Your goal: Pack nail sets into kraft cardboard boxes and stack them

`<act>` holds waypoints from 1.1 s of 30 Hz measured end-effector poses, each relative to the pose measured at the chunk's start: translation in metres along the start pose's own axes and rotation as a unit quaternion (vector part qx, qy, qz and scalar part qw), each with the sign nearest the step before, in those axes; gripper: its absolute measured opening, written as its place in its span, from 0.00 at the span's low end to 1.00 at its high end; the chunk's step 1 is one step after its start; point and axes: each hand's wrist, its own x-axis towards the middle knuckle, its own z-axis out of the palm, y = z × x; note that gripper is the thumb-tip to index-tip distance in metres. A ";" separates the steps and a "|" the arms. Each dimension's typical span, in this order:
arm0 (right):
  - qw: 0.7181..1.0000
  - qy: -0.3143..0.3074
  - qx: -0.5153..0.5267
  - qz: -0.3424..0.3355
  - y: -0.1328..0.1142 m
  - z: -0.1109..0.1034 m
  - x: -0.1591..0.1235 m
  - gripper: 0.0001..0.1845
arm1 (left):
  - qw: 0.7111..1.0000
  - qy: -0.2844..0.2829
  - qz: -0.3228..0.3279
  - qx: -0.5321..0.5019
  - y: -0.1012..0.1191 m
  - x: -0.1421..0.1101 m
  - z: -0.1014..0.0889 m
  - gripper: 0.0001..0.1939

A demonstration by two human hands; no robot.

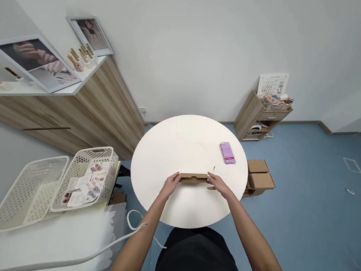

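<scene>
Box (193,178) between both hands over worktop (160,155); slip or crush risk.
Left fingers (177,177) grip its left end, right fingers (211,176) its right end, more loosely spread. Uneven hold could let the right end drop; squeezing both ends too hard could buckle the cardboard. Can't tell if box touches worktop. Small scrap (214,168) near right hand (219,185) could get swept along.

White rounded table (160,163), pale top, and over on right side, purple item (227,152), pixelated! Small dark scrap (213,168) near it, tiny specks (177,134) towards far edge. Brown cardboard box (194,178) at near half, contact with top unclear.
</scene>
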 end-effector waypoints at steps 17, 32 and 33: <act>0.998 -0.008 -0.029 0.048 -0.033 0.001 0.016 0.24 | 0.991 0.001 -0.128 -0.044 0.035 0.021 -0.003 0.25; 0.994 0.012 -0.107 0.015 -0.014 0.005 0.019 0.17 | 0.986 -0.003 -0.151 -0.077 0.045 0.014 -0.005 0.26; 0.994 0.016 -0.108 0.012 -0.012 0.005 0.019 0.20 | 0.985 0.002 -0.154 -0.077 0.046 0.013 -0.005 0.25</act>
